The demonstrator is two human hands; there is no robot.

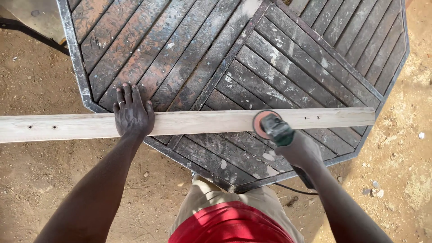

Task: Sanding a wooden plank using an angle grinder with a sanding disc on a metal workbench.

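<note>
At the bottom of the frame the right hand [302,150] is wrapped tight around a green sander [275,128], its orange disc on the pale plank [198,122]. The left hand [132,116] lies flat on the plank, fingers spread. The plank crosses mid-frame over a worn, dark, slatted table [252,58] standing on sandy ground [36,81].

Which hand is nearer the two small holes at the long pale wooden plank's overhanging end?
Left. The left hand presses the plank beside the holes; the right hand grips the sander far along.
</note>
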